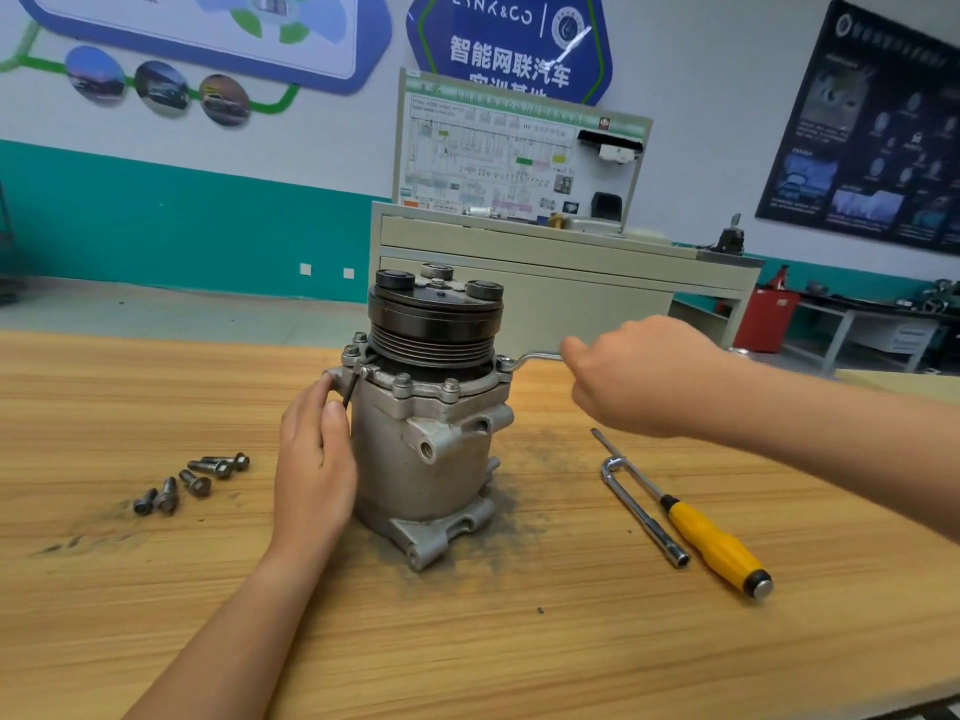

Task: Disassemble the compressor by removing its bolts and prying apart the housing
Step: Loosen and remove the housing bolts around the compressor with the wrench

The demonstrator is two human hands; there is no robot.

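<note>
A grey metal compressor (pixel 423 459) stands upright on the wooden table (pixel 156 589), its black pulley (pixel 435 319) on top. Several bolts (pixel 402 383) sit in the flange under the pulley. My left hand (pixel 314 470) rests against the left side of the housing, fingers up near the flange and a short black wire. My right hand (pixel 636 376) grips the handle of a silver wrench (pixel 535 358) whose head sits on a bolt at the flange's right edge. Several loose bolts (pixel 195 480) lie on the table to the left.
A silver L-shaped socket wrench (pixel 641 514) and a yellow-handled screwdriver (pixel 714 545) lie on the table right of the compressor. Dark grit surrounds the compressor's base. Behind the table stand a beige training bench (pixel 545 252) with a wiring board and a red cabinet (pixel 763 317).
</note>
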